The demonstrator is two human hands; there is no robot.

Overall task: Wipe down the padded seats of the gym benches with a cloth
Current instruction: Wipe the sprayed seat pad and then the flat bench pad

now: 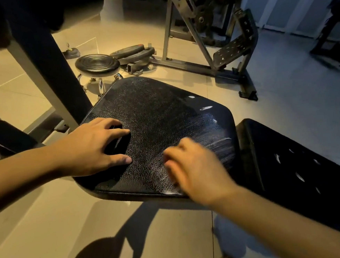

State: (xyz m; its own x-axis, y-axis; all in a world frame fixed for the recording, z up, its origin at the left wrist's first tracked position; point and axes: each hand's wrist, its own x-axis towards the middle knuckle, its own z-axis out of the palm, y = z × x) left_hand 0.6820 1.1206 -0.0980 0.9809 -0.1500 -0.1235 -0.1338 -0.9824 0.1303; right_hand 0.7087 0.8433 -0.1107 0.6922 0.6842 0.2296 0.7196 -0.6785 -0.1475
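The black, grained-leather padded seat (160,117) lies directly under both my grips. Its long axis runs from the black back pad (300,169), just outside my right grip, across to the far side of my left grip. There its rounded end points towards a round black stool (97,65) on chrome legs.

My left grip (93,147) reaches in with the forearm low and the fingers arched and spread. Its fingertips and thumb are planted on the leather, and it holds nothing. My right grip (197,171) is motion-blurred over the seat's near edge, back of the hand up and fingers curled in. I cannot tell whether it holds a cloth. Pale streaks (219,143) cross the leather just beyond its knuckles. Black weight plates (134,52) lie on the beige tiled floor (50,219) past the stool.
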